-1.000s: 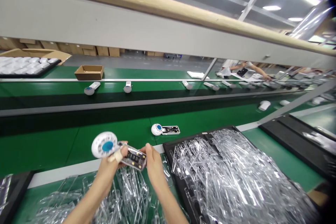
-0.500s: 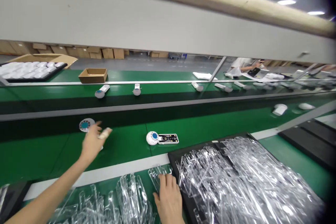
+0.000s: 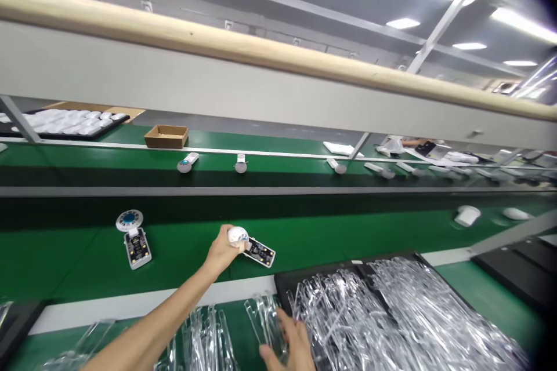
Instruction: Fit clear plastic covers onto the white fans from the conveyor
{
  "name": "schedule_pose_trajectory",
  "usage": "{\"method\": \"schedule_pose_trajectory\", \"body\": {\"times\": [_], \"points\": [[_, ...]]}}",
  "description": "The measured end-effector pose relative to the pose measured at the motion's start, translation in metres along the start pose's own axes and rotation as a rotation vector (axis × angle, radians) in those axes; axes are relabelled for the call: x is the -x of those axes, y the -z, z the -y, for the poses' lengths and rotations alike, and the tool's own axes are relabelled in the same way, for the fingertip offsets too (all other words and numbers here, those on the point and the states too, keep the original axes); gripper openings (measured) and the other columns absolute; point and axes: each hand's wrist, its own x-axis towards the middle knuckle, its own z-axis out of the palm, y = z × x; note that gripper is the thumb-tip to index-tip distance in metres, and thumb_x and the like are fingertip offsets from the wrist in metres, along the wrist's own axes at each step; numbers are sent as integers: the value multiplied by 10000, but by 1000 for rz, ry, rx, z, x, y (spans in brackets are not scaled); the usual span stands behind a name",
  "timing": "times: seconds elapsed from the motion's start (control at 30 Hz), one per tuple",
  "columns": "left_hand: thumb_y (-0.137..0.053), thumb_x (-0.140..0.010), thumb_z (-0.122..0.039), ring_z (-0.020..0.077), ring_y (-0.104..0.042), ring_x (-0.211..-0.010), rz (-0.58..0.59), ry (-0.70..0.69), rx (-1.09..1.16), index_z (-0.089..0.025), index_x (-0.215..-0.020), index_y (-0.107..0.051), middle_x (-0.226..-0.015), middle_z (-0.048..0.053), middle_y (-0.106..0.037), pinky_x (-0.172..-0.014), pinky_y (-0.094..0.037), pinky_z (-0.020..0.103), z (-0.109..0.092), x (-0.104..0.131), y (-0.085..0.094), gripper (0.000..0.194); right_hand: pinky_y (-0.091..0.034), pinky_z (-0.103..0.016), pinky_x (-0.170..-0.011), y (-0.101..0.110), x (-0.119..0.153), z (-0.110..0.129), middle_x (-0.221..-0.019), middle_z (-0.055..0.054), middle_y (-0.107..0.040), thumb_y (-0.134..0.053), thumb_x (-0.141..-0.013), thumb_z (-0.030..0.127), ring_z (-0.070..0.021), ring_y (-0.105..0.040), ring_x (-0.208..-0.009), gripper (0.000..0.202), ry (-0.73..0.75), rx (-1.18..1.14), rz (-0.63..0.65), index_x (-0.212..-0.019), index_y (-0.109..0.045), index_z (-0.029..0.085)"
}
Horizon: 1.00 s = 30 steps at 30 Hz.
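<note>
Left hand: we see this hand [image 3: 223,252] grasping a white device [image 3: 260,253] by its round head, fingers curled around it and covering much of that head.
Held device: it is over the green conveyor belt [image 3: 322,243], its exposed circuit board angled down to the right; we cannot tell whether its lower end touches the belt.
Right hand: this hand [image 3: 295,348], cut off by the bottom edge, has thumb and forefinger apart around some clear plastic pieces [image 3: 264,316]; we cannot tell whether the fingers grip any.
Second device: we find another open unit [image 3: 138,248] on the belt, left of the left hand, board facing up.
Black tray: this tray [image 3: 292,282] sits right of the right hand, heaped with a glinting clear pile [image 3: 418,313] whose single parts we cannot separate.
Left forearm: this forearm [image 3: 163,316] hides part of the plastic below it.
Far side: beyond the belt, we make out what is probably a co-worker's arm [image 3: 414,142], the rest hidden behind the grey panel [image 3: 261,90].
</note>
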Motion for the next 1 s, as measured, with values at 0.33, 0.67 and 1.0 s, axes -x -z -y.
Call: {"method": "schedule_pose_trajectory", "body": {"times": [0.33,0.67,1.0], "points": [[-644,-652,-555,200,-566,-811,-48,-67,313,-173,-998,-544,-906,56,-614,-649,-422,265,-39,80,70,524,-514,-360,-637,15,-48,110,-972,-82,-462,-368,-919,333,-250,-525,-854,582,365,93,140,-1448,-127,333],[-646,-640,-585,203,-565,-805,-29,30,371,-180,-1002,-520,-909,61,-611,-633,-450,284,-33,109,101,557,-479,-354,-576,-17,-28,144,-953,-78,-443,-265,-930,419,-278,-522,-841,533,303,118,93,-1434,-94,400],[-768,-544,-489,215,-568,-906,-115,-131,650,-157,-1102,-517,-1010,91,-622,-784,-429,300,-37,130,99,695,-508,-281,-611,-18,-24,140,-1106,-77,-568,-264,-943,316,-228,-640,-848,510,116,-98,188,-1433,-151,401]]}}
